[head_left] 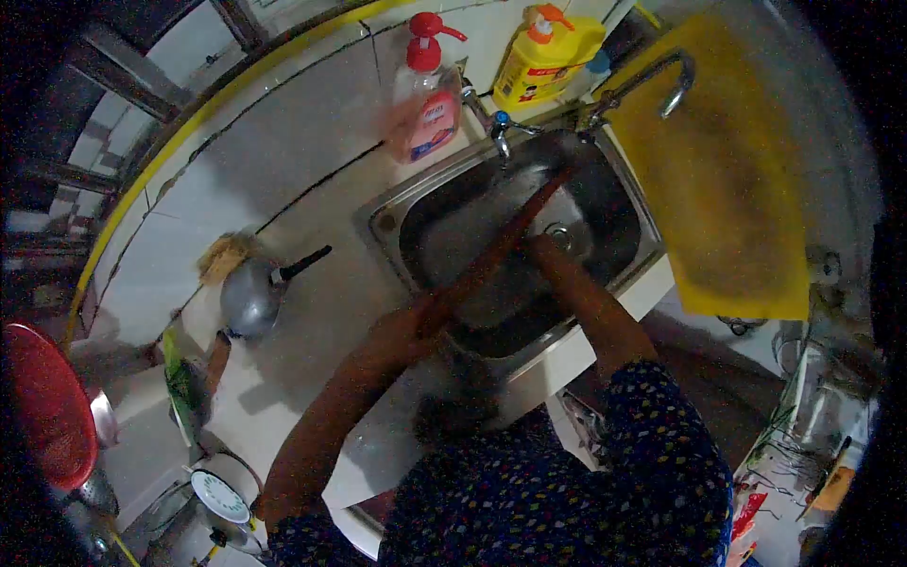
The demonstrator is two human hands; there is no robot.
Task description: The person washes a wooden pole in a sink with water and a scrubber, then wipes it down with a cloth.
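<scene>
Over the sink, a long, thin, reddish-brown tapered thing [491, 250] slants up to the right; its kind is too dark to make out. My left hand [414, 326] is closed around its lower end, by the sink's near left rim. From the lower right comes my other arm, with my right hand [546, 250] at the middle of the long thing, seemingly touching it. The right fingers are dark and blurred. Beneath both hands lies the steel sink [387, 227], its drain [559, 234] just beyond my right hand.
Behind the sink stand a tap [501, 128], a curved spout [675, 94], a red-pump soap bottle [430, 113] and a yellow bottle [548, 66]. A yellow mat [718, 189] hangs at right. A grey pan [250, 298], green leaves [178, 378] and a red basin [47, 406] are at left.
</scene>
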